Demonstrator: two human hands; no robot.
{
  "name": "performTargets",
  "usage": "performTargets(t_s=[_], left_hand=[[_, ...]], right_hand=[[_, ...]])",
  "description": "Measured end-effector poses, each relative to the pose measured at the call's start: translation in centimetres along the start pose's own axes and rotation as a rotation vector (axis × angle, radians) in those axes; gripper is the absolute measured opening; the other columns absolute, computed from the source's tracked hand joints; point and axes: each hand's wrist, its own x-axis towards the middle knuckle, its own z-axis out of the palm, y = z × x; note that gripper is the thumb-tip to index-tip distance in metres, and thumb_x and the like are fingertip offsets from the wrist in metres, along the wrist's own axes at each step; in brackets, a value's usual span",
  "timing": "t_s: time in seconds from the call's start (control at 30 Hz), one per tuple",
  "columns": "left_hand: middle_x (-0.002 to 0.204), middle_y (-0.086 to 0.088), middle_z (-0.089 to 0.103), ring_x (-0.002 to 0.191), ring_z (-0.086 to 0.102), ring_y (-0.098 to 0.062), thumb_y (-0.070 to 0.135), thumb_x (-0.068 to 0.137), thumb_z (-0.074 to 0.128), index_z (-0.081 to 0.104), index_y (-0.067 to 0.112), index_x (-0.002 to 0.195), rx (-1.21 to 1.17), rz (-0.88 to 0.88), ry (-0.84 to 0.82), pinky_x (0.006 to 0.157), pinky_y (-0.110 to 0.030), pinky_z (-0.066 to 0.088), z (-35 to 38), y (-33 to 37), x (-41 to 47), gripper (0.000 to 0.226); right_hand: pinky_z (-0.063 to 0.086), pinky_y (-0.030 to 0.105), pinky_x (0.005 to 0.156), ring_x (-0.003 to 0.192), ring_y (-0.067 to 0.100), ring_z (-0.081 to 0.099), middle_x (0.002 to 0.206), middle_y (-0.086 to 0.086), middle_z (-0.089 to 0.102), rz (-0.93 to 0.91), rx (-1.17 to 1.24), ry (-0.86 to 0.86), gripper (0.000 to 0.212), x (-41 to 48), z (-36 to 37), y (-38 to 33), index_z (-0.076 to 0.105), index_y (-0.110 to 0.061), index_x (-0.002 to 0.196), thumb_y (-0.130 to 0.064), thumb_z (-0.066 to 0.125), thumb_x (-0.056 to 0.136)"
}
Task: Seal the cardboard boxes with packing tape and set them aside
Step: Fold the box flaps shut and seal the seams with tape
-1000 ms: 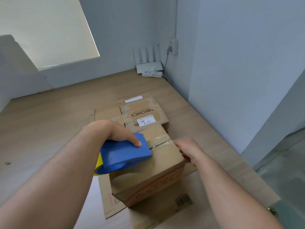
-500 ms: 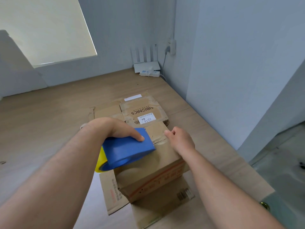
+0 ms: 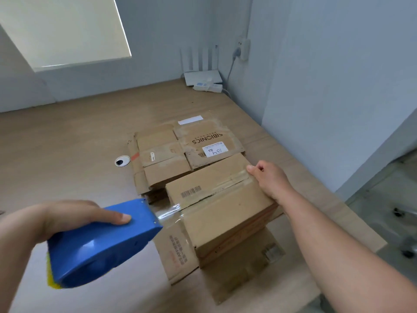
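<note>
A closed cardboard box (image 3: pixel 225 213) stands on flattened cardboard on the wooden table (image 3: pixel 67 143). A strip of clear tape (image 3: pixel 225 185) runs along its top seam and stretches off the left edge to a blue tape dispenser (image 3: pixel 101 242). My left hand (image 3: pixel 74 219) grips the dispenser, held off the box's near left side, thumb on its top. My right hand (image 3: pixel 270 178) rests on the box's far right top corner, its fingers curled and pressing the tape's end against the box.
Flattened cardboard boxes (image 3: pixel 185 150) lie behind and under the box. A round cable hole (image 3: pixel 122 160) is left of them. A white router (image 3: pixel 203 75) and power strip (image 3: pixel 208 86) sit in the far corner. The table's edge runs along the right, with floor beyond.
My left hand pulled the dispenser from the top of the box back toward me and to the left, drawing tape along the seam. My right hand shifted to the far right corner.
</note>
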Motion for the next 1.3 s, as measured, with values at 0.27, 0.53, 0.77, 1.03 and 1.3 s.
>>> performTargets(t_s=[0.27,0.53,0.77,1.03,1.3], left_hand=[[0.086,0.0,0.064,0.081,0.063,-0.02,0.061,0.075,0.069,0.061,0.014,0.089,0.186,0.046,0.274,0.073,-0.029,0.048,4.0,3.5,3.4,0.05],[0.075,0.003,0.053,0.075,0.056,-0.016,0.048,0.092,0.039,0.055,0.019,0.095,0.377,0.028,0.66,0.064,-0.028,0.041,8.9,1.5,8.1,0.034],[0.098,-0.006,0.066,0.085,0.064,-0.024,0.042,0.099,0.039,0.046,0.012,0.12,0.231,-0.057,0.846,0.063,-0.029,0.043,12.7,-4.0,11.8,0.037],[0.121,-0.014,0.058,0.111,0.055,-0.032,0.05,0.095,0.038,0.044,0.006,0.126,0.055,-0.124,0.907,0.092,-0.039,0.043,13.0,-3.6,11.2,0.053],[0.145,-0.013,0.04,0.129,0.041,-0.03,0.045,0.102,0.026,0.019,0.013,0.151,-0.712,0.338,0.656,0.108,-0.044,0.032,15.3,8.6,6.3,0.06]], right_hand=[[0.027,0.034,0.058,0.078,0.027,0.05,0.075,0.008,0.056,-0.019,-0.041,0.026,0.035,-0.3,0.0,-0.6,0.053,-0.008,0.077,-0.038,0.053,0.095],[0.03,0.034,0.061,0.079,0.028,0.05,0.072,0.002,0.053,0.031,0.008,0.019,0.035,-0.5,0.5,-0.7,0.051,-0.009,0.076,-0.038,0.051,0.096],[0.031,0.033,0.063,0.077,0.028,0.049,0.069,0.003,0.052,0.018,0.07,0.03,0.036,-0.6,1.2,-0.6,0.046,-0.013,0.068,-0.036,0.052,0.095],[0.03,0.033,0.063,0.077,0.028,0.05,0.07,0.002,0.052,-0.012,0.064,0.029,0.035,-0.5,1.2,-0.5,0.047,-0.013,0.07,-0.037,0.051,0.096],[0.031,0.033,0.063,0.078,0.027,0.05,0.078,0.004,0.055,-0.02,0.063,0.014,0.035,-0.5,1.2,-0.4,0.047,-0.014,0.073,-0.039,0.047,0.097]])
